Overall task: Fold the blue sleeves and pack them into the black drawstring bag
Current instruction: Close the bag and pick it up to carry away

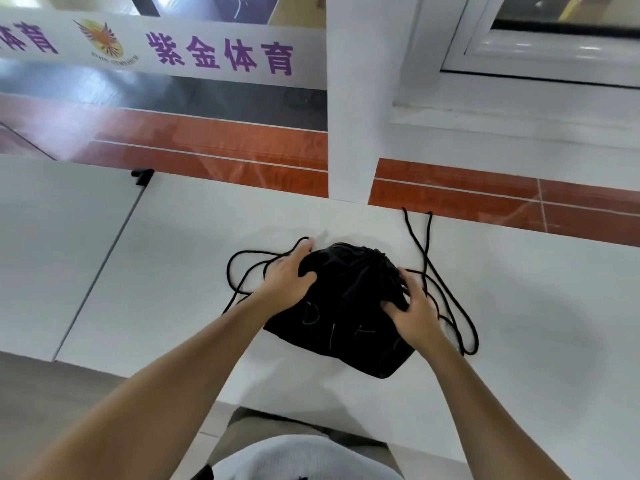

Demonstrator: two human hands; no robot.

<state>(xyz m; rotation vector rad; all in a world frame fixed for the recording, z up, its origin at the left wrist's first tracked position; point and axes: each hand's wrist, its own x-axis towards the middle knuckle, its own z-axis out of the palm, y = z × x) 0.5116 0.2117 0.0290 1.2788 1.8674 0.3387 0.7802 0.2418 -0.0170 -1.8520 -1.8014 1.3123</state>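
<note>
Nearest the camera, 2 bare forearms reach forward over the near edge of the white table (173,271) toward the black drawstring bag (346,306), which lies bunched on the tabletop with its gathered mouth at the far end. The left hand (289,275) sits on the bag's left side, fingers curled and pinching a fold of the black fabric. The right hand (414,306) presses on the bag's right side, fingers bent and digging into the cloth, gripping it. No blue fabric shows outside the bag; whether the sleeves are inside cannot be told.

Left of the bag, the black drawstring cord (239,268) loops out over the table from under the left hand. Right of the bag, a second cord (424,244) trails away to the table's far edge and also loops back along the bag's right side. Beyond the bag stands a white pillar (356,116), and left of it a white banner (221,53) with purple characters.
</note>
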